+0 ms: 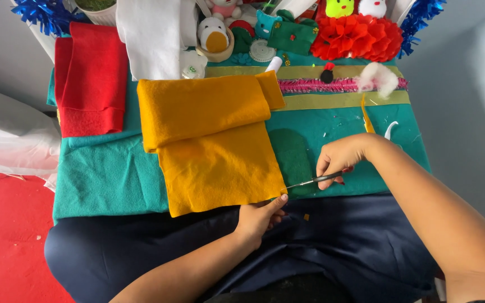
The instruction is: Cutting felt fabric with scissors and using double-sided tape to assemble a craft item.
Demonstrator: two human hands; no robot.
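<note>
L to R: red felt [91, 78] folded at table's far-left corner; mustard felt [214, 140] lying w/ a folded upper part on teal felt [108, 174]; left hand [258, 216] pinching mustard sheet's lower-right corner, fingers closed on it; scissors [310, 180] w/ tips just beside that corner, gripped by right hand [341, 163], fingers curled round handles

Pale grey wall [467, 67] on the right, evenly daylit; more grey wall [1, 50] at far left. Red floor covering [7, 241] near left. Crumpled white plastic sheet [7, 140] lies left of the desk. Teal felt cloth [108, 174] covers the desk. Soft light, faint shadows.
</note>
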